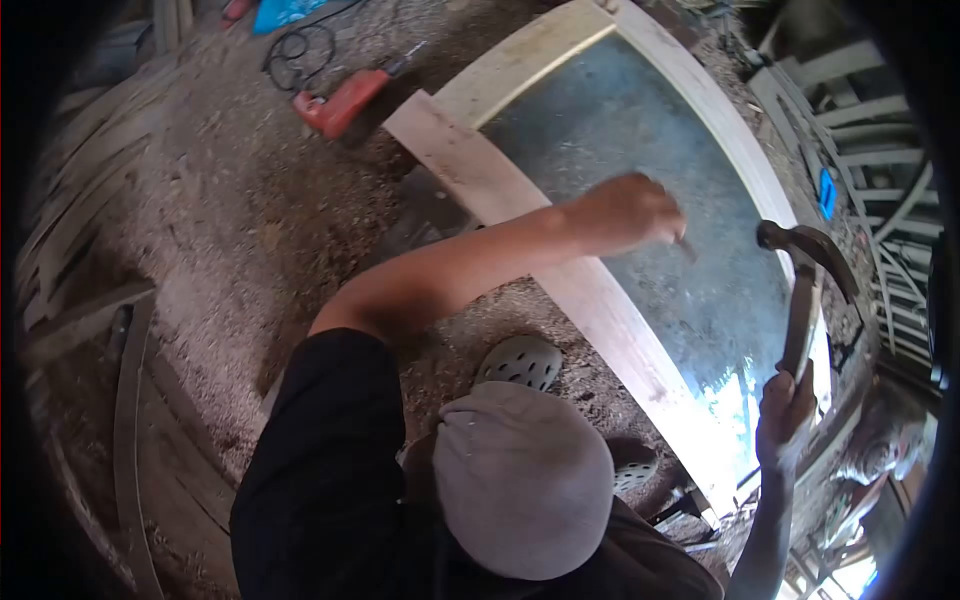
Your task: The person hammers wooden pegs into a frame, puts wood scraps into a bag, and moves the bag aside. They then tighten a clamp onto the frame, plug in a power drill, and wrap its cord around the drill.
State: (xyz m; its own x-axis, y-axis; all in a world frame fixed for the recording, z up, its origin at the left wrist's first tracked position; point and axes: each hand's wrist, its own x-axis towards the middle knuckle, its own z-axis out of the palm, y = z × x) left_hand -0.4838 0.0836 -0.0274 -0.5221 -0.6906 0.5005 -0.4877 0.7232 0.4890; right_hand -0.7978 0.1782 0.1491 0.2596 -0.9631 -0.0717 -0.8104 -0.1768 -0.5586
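Observation:
My right hand (pixel 785 420) grips the handle of a claw hammer (pixel 803 290), with its head up near the far right side of the frame. My left hand (pixel 630 212) is closed above a dark, shiny panel (pixel 620 120). Something short and thin pokes out of its fingers, too blurred to name. Pale wooden boards edge the panel; the near board (pixel 610 320) runs diagonally beneath my left forearm, and its upper end juts past the corner.
A red power drill (pixel 345 103) with a cord lies on the shavings-covered ground (pixel 220 200). Slatted wood (pixel 880 130) stands at right, near a small blue object (pixel 827 193). Wood pieces (pixel 130 430) lie at left. A clog-covered foot (pixel 520 362) is beside the near board.

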